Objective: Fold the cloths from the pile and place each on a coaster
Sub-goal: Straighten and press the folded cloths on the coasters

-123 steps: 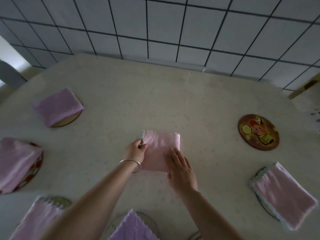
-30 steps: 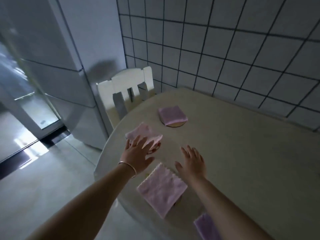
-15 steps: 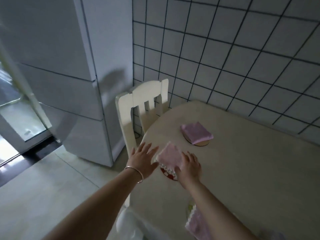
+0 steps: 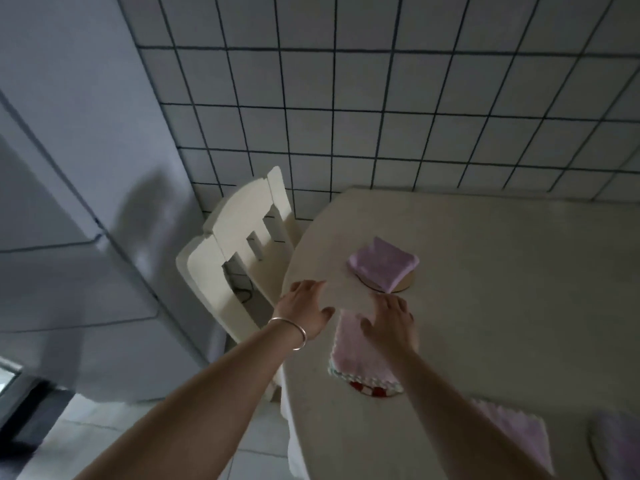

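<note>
A folded pink cloth point(image 4: 356, 355) lies on a red and white coaster point(image 4: 374, 391) near the table's left edge. My right hand point(image 4: 389, 322) rests over the cloth's far end with straight fingers. My left hand point(image 4: 306, 306), a silver bangle on its wrist, hovers open just left of the cloth, holding nothing. Another folded pink cloth point(image 4: 382, 268) sits on a tan round coaster point(image 4: 403, 287) farther back. Part of a third pink cloth point(image 4: 516, 434) shows at the lower right.
The cream table point(image 4: 502, 306) runs right, against a white tiled wall point(image 4: 381, 116). A white chair point(image 4: 239, 244) stands at the table's left end. A grey fridge point(image 4: 69, 202) fills the left side. A purple cloth point(image 4: 620, 441) peeks in at the right edge.
The view has swung left and back, from the table's middle to its left end. The pink cloth I was folding now lies on the red and white coaster, and my left hand has come off it.
</note>
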